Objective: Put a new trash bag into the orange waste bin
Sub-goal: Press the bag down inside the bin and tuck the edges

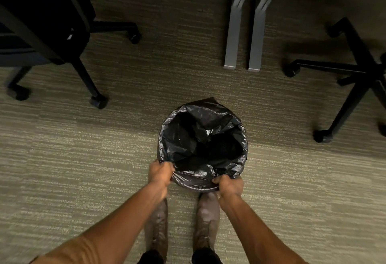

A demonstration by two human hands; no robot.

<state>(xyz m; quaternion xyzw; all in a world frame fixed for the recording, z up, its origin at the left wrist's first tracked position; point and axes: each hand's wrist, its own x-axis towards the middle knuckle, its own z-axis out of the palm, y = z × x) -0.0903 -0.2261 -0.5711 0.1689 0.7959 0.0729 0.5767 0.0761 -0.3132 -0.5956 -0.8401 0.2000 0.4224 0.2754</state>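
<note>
Both your hands, left [160,173] and right [228,185], clench the near edge of the black bag [201,140]; it seems to drape a bin on the carpet [83,159] before your 2 boots [205,220].

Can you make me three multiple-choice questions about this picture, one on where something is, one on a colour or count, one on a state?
1. Where do the grey desk legs stand relative to the bin?
A. Beyond it, away from the person
B. Between the person's boots
C. Inside the bin

2. What colour is the trash bag?
A. White
B. Black
C. Blue

3. What are the left hand and right hand doing?
A. Hanging free above the floor
B. Resting on a chair
C. Each gripping the bag's edge at the near side of the rim

Answers:
1 A, the legs stand on the carpet past the bin's far side.
2 B, the glossy plastic lining the opening is black.
3 C, both fists are closed on bunched plastic at the near rim.
</note>
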